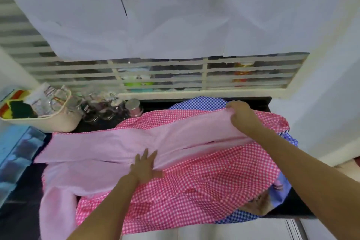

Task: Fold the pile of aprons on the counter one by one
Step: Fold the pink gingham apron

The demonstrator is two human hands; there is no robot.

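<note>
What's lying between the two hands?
Only the pale folded-over side of the pink checked apron, from left hand to right hand, seen in the head view.

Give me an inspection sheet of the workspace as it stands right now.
Surface: dark counter, mostly covered by cloth.
Job's things: pink checked apron spread on top, its pale reverse side turned up across the far and left parts; blue checked apron underneath, showing at the far edge and on the right.
Clutter: cream basket of odds and ends and glass jars at far left; blue box at the left edge.
Grips: left hand flat on the pink apron's middle; right hand grips its turned-over edge at far right.
Cables: nothing seen.
Surroundings: slatted window behind, paper sheets over its upper part; white wall to the right.
</note>
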